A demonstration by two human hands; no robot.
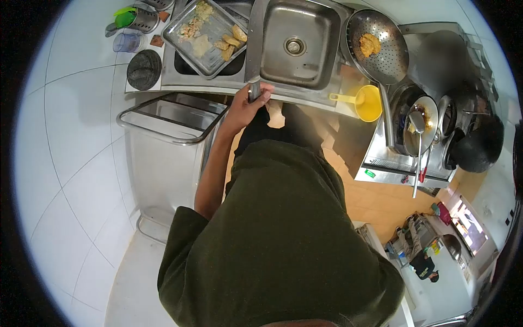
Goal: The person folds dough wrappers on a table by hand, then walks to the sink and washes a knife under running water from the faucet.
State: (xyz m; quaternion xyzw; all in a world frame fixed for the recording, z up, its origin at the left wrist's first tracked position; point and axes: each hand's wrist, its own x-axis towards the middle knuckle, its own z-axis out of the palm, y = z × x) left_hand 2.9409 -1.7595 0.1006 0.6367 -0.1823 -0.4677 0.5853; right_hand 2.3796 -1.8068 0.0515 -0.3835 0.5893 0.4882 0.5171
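My left hand is at the front edge of the sink counter, its fingers closed round a grey handle that looks like a knife's. Whatever extends beyond the handle is hard to tell from the metal strip between the two basins. Just left of it, a metal tray sits tilted over the left basin, bearing pale chopped food and several golden fried pieces. To the right lies the steel sink basin with its round drain. My right hand is out of view.
A perforated metal bowl holds orange-brown food. Near it are a yellow jug, a pan with a ladle, and a stove. On the left are a stone mortar and a metal cart. Another person is far back right.
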